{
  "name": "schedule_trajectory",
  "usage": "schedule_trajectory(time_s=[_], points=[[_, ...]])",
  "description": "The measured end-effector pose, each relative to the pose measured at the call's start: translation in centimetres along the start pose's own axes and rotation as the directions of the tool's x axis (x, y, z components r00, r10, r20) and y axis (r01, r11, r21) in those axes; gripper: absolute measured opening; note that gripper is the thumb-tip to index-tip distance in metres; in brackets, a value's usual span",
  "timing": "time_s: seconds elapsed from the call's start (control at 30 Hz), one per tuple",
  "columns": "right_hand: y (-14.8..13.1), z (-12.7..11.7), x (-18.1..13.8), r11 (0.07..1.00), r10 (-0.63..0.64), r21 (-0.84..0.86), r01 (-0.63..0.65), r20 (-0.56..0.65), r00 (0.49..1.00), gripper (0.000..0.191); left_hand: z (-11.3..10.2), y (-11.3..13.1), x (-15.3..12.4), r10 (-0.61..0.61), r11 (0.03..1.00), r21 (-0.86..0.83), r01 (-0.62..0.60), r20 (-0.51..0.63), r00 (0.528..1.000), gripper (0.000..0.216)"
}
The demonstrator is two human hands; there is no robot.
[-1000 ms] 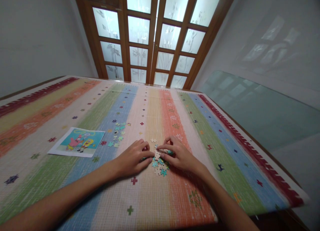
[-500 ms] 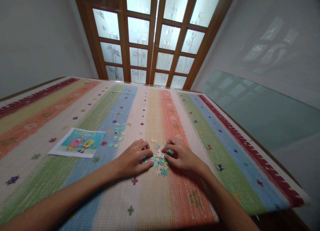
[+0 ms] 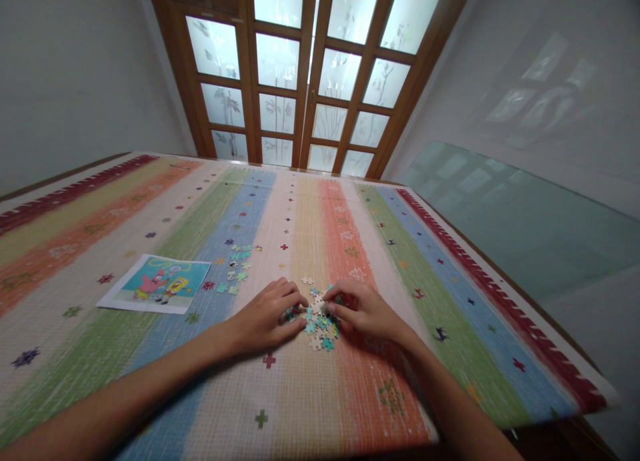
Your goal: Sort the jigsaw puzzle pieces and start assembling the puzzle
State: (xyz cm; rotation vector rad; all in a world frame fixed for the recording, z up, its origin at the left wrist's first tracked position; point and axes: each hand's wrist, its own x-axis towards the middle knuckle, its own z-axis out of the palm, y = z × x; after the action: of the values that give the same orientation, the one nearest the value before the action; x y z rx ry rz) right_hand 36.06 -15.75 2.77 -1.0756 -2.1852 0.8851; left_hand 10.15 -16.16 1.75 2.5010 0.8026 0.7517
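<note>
A small heap of jigsaw pieces (image 3: 320, 326), teal and cream, lies on the striped tablecloth (image 3: 300, 394) between my hands. My left hand (image 3: 267, 318) rests palm down at the heap's left side, fingers curled with the tips among the pieces. My right hand (image 3: 363, 310) is at the heap's right side, fingers bent and pinched on a pale piece at the heap's top. A second loose cluster of pieces (image 3: 237, 264) lies farther back and left.
A cartoon reference picture (image 3: 156, 283) lies flat at the left. One single piece (image 3: 307, 280) sits just beyond the heap. The table's right edge (image 3: 500, 294) runs diagonally; wooden glazed doors (image 3: 305, 74) stand behind the far edge.
Both hands stayed at the heap. My right fingers shifted slightly left onto the top of the heap and closed on a pale piece; the left fingertips moved in closer.
</note>
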Motion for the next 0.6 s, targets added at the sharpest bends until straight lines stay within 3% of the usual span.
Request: schedule_trajectory(time_s=[0.13,0.33,0.6], points=[[-0.5,1.2,0.2,0.968,0.088,0.238,-0.082,-0.015,0.996,0.017,0.0,0.5,0.0,0.074,0.997,-0.012,-0.075,-0.064,0.995,0.021],[-1.6,2.1,0.3,0.892,0.134,0.436,-0.123,0.006,0.991,0.033,-0.2,0.8,0.1,0.170,0.985,-0.012,-0.173,-0.124,0.978,0.016],[-1.8,2.2,0.3,0.900,0.096,0.417,-0.126,0.094,0.991,0.035,0.1,0.5,-0.2,0.091,0.991,-0.085,-0.104,-0.146,0.985,0.018]])
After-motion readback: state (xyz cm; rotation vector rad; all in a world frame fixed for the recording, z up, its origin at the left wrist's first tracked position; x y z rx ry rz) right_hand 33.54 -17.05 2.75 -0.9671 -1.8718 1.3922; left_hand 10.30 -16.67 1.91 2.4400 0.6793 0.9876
